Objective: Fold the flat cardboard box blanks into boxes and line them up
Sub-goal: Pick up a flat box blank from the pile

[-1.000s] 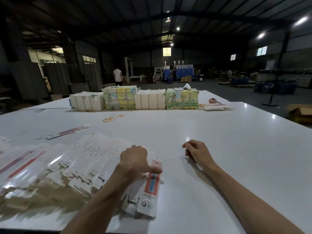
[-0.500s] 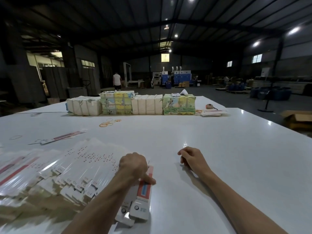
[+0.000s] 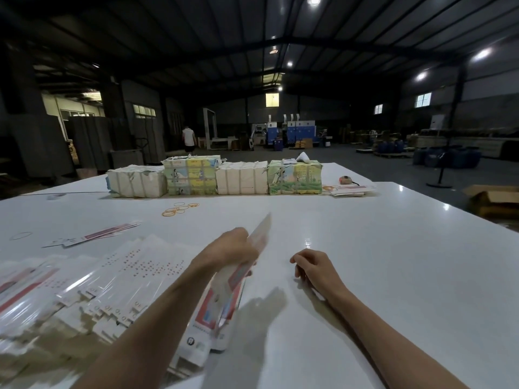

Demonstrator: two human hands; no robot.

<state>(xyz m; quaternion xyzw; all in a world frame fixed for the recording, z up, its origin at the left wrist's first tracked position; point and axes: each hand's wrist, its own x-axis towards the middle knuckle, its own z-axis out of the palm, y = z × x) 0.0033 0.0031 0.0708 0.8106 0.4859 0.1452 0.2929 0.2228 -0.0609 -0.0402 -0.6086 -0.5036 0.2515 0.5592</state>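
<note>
Left hand [image 3: 233,251] grips a box blank [image 3: 224,299], tilted up at the pile [image 3: 98,282] edge.
Right hand [image 3: 314,268] rests loosely curled, holding nothing; white table [image 3: 407,262] runs rightward to its edge.

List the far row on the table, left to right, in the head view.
First white bundle → yellow-green printed bundle → second white bundle → green printed bundle → small stack of flat blanks.

We can read no text here. The box blank [image 3: 216,313] carries small print and round logos near its lower end, all too blurred for us to make out. The coloured bundles [image 3: 295,178] bear pictures and print that is too small to read.
</note>
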